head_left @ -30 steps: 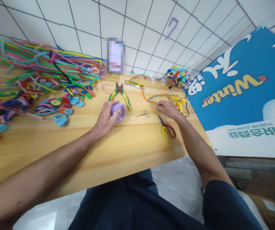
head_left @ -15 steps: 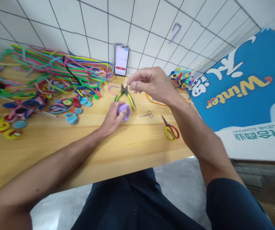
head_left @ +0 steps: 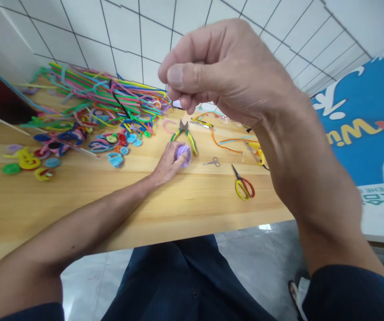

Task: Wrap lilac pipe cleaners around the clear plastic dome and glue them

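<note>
My left hand [head_left: 170, 163] rests on the wooden table, its fingers closed round a purple coil [head_left: 185, 157]. High in front of the camera is my right hand [head_left: 212, 67], thumb and forefinger pressed together in a pinch; anything between them is too small to make out. Just beyond the coil lie pliers [head_left: 194, 143] with yellow-green handles, jaws apart. Small silver scissors [head_left: 215, 162] are right of the coil, and larger scissors [head_left: 243, 188] with yellow and red handles lie nearer the front edge.
Colourful pipe cleaners [head_left: 88, 89] are heaped at the back left, with finished-looking twisted pieces [head_left: 28, 159] in front. An orange strand [head_left: 217, 141], a yellow cutter [head_left: 202, 123] and a yellow tool [head_left: 259, 153] lie at the right. A blue printed board [head_left: 372, 111] stands far right.
My right hand has risen towards the camera and now hides most of the phone. My left hand still holds the purple coil. The view has shifted a little.
</note>
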